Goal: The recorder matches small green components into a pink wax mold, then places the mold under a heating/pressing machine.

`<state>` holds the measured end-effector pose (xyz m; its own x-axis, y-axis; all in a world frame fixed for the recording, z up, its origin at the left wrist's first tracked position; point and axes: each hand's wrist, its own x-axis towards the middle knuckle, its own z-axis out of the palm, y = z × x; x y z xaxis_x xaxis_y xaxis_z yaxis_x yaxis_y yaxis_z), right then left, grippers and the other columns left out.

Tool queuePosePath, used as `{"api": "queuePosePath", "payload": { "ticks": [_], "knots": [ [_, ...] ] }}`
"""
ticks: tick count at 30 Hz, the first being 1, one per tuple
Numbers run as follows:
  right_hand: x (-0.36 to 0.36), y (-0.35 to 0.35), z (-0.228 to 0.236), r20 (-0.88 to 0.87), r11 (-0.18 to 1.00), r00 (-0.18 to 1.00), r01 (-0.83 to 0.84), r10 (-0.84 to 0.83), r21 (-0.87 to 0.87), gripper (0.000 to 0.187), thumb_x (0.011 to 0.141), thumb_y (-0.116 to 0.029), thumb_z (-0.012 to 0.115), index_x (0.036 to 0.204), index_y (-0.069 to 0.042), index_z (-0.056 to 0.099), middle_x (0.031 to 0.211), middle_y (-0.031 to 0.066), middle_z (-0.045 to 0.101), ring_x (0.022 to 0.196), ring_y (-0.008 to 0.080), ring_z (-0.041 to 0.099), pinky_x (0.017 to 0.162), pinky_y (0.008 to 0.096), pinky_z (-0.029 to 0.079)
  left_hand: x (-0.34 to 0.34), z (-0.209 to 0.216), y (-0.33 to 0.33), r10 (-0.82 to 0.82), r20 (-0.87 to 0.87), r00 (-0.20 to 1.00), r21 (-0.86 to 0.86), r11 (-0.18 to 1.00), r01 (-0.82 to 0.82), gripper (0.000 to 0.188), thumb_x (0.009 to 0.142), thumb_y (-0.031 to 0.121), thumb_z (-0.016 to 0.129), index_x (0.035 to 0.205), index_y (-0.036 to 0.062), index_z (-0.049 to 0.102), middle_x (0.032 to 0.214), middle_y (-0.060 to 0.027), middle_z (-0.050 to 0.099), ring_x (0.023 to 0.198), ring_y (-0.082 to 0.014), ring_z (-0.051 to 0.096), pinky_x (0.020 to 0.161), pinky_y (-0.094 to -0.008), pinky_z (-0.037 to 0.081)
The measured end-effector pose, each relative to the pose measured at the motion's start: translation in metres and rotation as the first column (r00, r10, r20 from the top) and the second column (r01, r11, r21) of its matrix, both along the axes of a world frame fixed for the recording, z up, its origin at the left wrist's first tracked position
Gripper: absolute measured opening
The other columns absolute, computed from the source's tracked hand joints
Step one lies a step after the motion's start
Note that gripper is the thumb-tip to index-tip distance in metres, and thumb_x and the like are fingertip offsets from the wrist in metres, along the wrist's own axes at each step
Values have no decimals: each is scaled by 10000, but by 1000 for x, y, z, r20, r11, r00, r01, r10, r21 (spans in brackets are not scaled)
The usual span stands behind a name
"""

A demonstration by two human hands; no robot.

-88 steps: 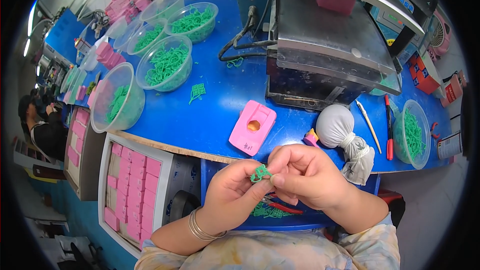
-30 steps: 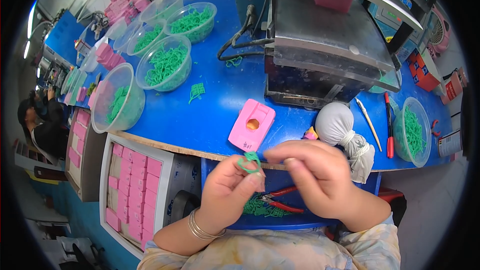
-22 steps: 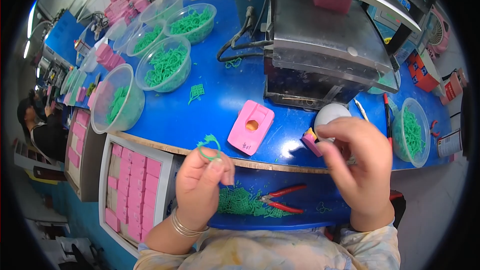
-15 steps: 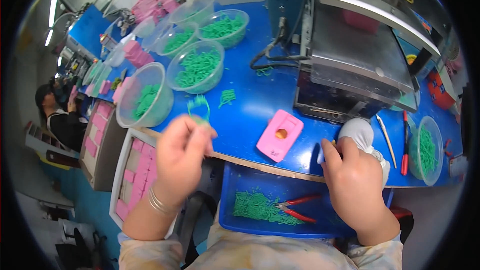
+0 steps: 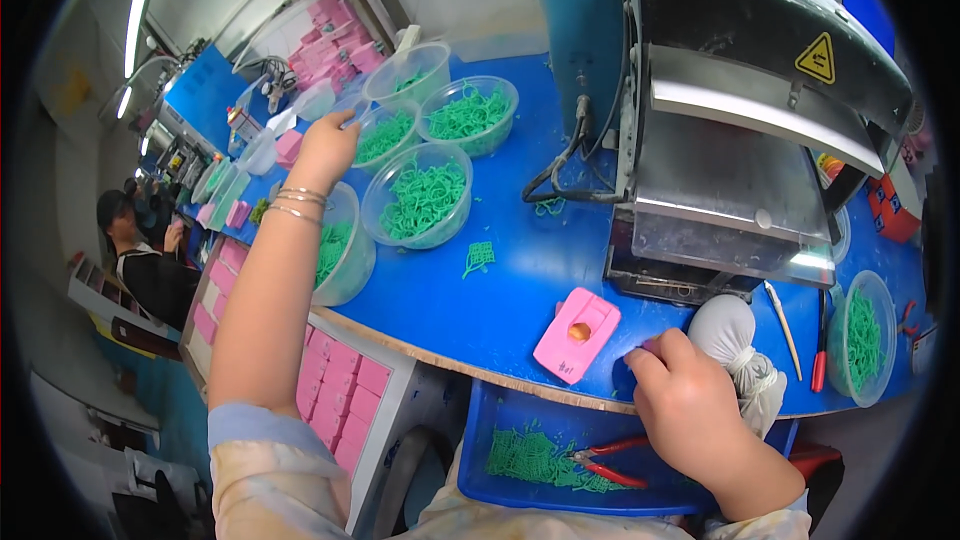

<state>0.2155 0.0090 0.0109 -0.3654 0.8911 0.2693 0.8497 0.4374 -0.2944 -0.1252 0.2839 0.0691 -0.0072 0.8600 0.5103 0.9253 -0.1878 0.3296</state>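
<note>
My left hand (image 5: 328, 148) reaches out over the far left of the table, beside the bowls of green pieces and close to small pink blocks (image 5: 288, 147). The back of the hand hides most of its fingers, so I cannot tell what it grips, if anything. Close to the table's front edge, my right hand (image 5: 685, 395) is closed, fingers curled together around something small that I cannot make out. Just left of it lies a pink mould (image 5: 577, 335) with a round gold-coloured hollow. A tied white cloth bundle (image 5: 725, 330) sits against the right hand's far side.
Clear bowls (image 5: 418, 196) of green strands stand on the blue table, with a loose green lattice piece (image 5: 480, 258) nearby. A metal press (image 5: 730, 180) stands at the right. Red-handled pliers (image 5: 612, 468) lie in a blue drawer (image 5: 550, 498). A person (image 5: 150, 260) works far left.
My left hand has moved up and away, from the front edge to beyond the near bowl; the green piece at its fingers no longer shows. My right hand stays by the cloth bundle. The view has shifted.
</note>
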Motion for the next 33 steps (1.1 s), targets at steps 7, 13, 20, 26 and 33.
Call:
{"api": "queuePosePath", "payload": {
  "ticks": [7, 13, 20, 26, 33],
  "knots": [
    [8, 1, 4, -178, 995, 984, -28, 11, -95, 322, 661, -22, 591, 966, 71, 548, 877, 165, 496, 753, 311, 552, 620, 364, 470, 140, 8, -155, -543, -175, 822, -314, 822, 476, 509, 642, 459, 727, 778, -13, 595, 727, -141, 583, 661, -272, 579, 605, -355, 467],
    [4, 1, 13, -3, 996, 998, 58, -58, -74, 382, 692, -34, 581, 1048, 90, 519, 905, 184, 514, 775, 305, 558, 636, 343, 473, 166, -43, -206, -602, -178, 778, -327, 782, 530, 553, 587, 482, 733, 772, 5, 524, 732, -131, 552, 686, -295, 560, 604, -360, 460],
    [16, 7, 6, -380, 985, 925, 89, -26, 149, 197, 792, -17, 530, 983, 29, 528, 849, 170, 591, 733, 297, 597, 652, 350, 482, 143, -64, -224, -511, 579, 636, -276, 611, 742, 463, 657, 60, 709, 1056, -21, 486, 967, -98, 539, 926, -223, 550, 804, -317, 442],
    [2, 1, 21, -559, 920, 731, -307, 392, 244, 137, 787, -67, 564, 920, -41, 545, 933, 142, 619, 837, 281, 611, 818, 398, 435, 142, -73, -248, -74, 993, 95, -49, 471, 881, 563, 815, 322, 618, 1215, -2, 391, 1067, -92, 545, 1017, -203, 539, 931, -360, 395],
    [-14, -17, 12, -716, 893, 643, -446, 272, -61, 98, 827, -65, 535, 914, -25, 557, 777, 114, 578, 767, 301, 583, 690, 375, 455, 153, -93, -245, 231, 813, -534, 410, 425, 807, 754, 765, 751, 311, 1019, 60, 478, 747, -79, 512, 648, -167, 495, 636, -328, 427]
  ]
}}
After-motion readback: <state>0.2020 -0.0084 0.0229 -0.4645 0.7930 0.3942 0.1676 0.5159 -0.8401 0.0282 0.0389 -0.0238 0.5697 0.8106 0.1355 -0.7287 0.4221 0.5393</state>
